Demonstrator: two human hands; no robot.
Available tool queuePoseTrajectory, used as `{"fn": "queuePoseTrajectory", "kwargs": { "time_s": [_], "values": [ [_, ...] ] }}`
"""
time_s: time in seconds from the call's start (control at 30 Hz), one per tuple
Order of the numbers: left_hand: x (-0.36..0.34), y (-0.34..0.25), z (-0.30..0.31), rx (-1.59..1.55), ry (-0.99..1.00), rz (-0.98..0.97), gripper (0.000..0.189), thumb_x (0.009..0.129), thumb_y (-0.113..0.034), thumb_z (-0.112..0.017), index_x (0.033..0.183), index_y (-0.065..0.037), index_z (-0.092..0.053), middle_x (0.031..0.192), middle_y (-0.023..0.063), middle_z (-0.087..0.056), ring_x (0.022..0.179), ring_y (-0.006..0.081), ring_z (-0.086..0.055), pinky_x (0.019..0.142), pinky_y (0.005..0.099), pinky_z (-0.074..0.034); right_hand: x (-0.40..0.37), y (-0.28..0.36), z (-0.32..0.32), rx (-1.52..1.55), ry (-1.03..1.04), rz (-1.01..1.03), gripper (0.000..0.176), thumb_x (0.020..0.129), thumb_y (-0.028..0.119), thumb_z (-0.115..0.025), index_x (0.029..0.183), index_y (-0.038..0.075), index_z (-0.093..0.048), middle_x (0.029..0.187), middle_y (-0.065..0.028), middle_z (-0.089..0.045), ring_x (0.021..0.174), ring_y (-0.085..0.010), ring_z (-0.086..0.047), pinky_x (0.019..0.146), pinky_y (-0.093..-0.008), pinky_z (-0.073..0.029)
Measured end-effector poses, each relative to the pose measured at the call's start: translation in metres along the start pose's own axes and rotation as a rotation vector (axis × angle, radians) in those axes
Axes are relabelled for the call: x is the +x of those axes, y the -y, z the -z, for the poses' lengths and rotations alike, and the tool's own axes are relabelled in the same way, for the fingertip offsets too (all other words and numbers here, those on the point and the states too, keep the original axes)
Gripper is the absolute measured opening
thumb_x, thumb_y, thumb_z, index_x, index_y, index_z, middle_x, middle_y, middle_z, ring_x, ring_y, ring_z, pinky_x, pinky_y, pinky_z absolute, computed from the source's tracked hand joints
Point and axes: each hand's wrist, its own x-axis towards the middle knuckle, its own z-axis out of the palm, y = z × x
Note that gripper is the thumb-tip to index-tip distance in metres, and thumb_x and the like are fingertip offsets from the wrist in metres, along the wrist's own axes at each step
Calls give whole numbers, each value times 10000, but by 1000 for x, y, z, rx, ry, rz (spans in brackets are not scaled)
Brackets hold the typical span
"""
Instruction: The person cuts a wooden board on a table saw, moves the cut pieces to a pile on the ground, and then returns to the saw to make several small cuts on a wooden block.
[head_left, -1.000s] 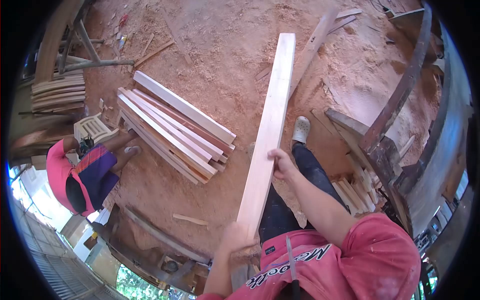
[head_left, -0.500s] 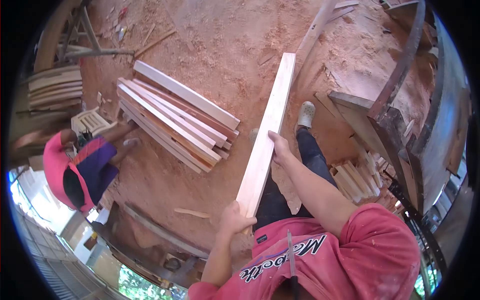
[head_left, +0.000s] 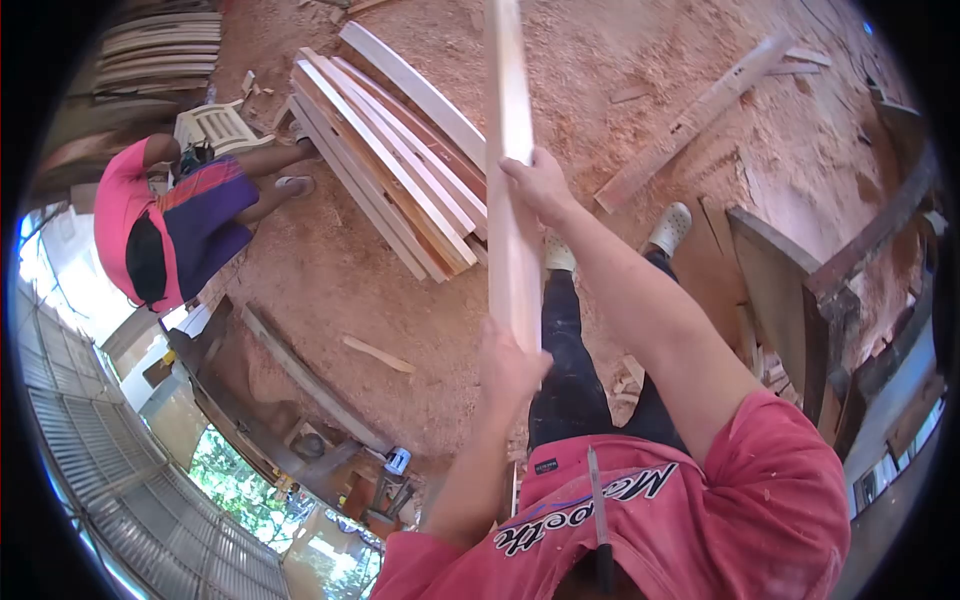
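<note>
A long, pale wooden plank [head_left: 512,255] stretches away from my body, its far end running out at the top of the view. My left hand [head_left: 510,365] is wrapped round its near end. Further along, my right hand [head_left: 541,187] grips the plank's right edge, thumb on the upper face. To the left of the plank lies a stack of cut planks [head_left: 390,160] on the dusty ground, partly hidden behind the one I hold.
Another person [head_left: 165,225] in a pink shirt bends over at the left, beside a slatted wooden panel [head_left: 218,126]. A beam [head_left: 695,120] lies on the ground at the upper right. Large timber boards [head_left: 775,290] stand on the right. A small wood offcut [head_left: 379,354] lies left of me.
The plank has turned from slanting right to pointing nearly straight ahead, with both hands still on it. My view has shifted, so the ground stack appears higher and further right.
</note>
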Motion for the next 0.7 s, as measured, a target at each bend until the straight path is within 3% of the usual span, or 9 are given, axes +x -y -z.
{"fn": "queuePoseTrajectory", "kwargs": {
  "time_s": [0.03,0.1,0.17,0.23,0.3,0.37,0.43,0.63,0.7],
  "values": [
    [23,2,2,-362,73,150,651,621,-225,-857,1104,83,-549,1090,251,-623,1015,388,-634,894,461,-523,-1,15,3,51,165,129,573,869,292,-699,1245,-120,-567,1170,-240,-662,1066,-306,-657,912,-383,-512],
    [70,8,4,-536,-150,-64,505,610,-197,-791,983,50,-556,944,194,-663,843,293,-673,753,383,-555,-6,24,15,85,336,263,591,888,315,-689,1290,-98,-557,1232,-226,-646,1139,-299,-631,969,-370,-485],
    [129,3,9,-551,-200,-147,461,647,-157,-751,1014,57,-571,965,178,-661,843,278,-664,756,382,-548,-19,15,47,-93,418,287,605,917,358,-669,1355,-39,-542,1307,-193,-617,1227,-276,-581,1034,-359,-438],
    [206,3,-1,-888,-175,-208,382,724,-119,-700,1038,65,-584,958,147,-659,842,264,-658,734,378,-550,-41,-18,97,-388,339,246,607,926,403,-656,1348,-22,-554,1313,-208,-614,1247,-299,-573,1036,-375,-443],
    [278,-11,-21,-1252,-323,47,243,772,-168,-724,888,33,-651,904,114,-661,864,218,-632,779,361,-500,-56,-104,162,-920,146,463,503,890,361,-655,1244,7,-603,1219,-238,-634,1167,-388,-589,985,-436,-475],
    [342,-18,-15,-1455,-135,184,263,819,-184,-705,985,17,-669,960,113,-673,902,240,-639,846,379,-496,-104,-146,220,-1367,204,4,529,850,345,-666,1281,56,-564,1331,-230,-529,1240,-463,-497,1021,-548,-429],
    [359,-4,-36,-1731,237,304,311,878,-196,-670,1116,4,-648,1061,121,-680,1011,289,-639,940,432,-490,-151,-151,247,-1438,220,-469,631,858,412,-661,1360,68,-494,1437,-251,-420,1284,-465,-460,1060,-571,-402],
    [355,-2,-100,-1760,208,134,581,984,-458,-551,1360,-22,-481,1367,171,-552,1244,347,-538,1095,531,-380,-178,-176,256,-1315,56,-390,696,851,394,-638,1432,69,-436,1423,-287,-410,1258,-480,-473,1038,-541,-427],
    [348,0,-111,-1317,173,678,792,988,-597,-439,1492,6,-343,1515,204,-412,1403,389,-378,1172,522,-262,-175,-173,251,-1341,68,-414,693,846,392,-637,1428,69,-440,1423,-288,-408,1251,-471,-479,1035,-537,-429]
  ]
}}
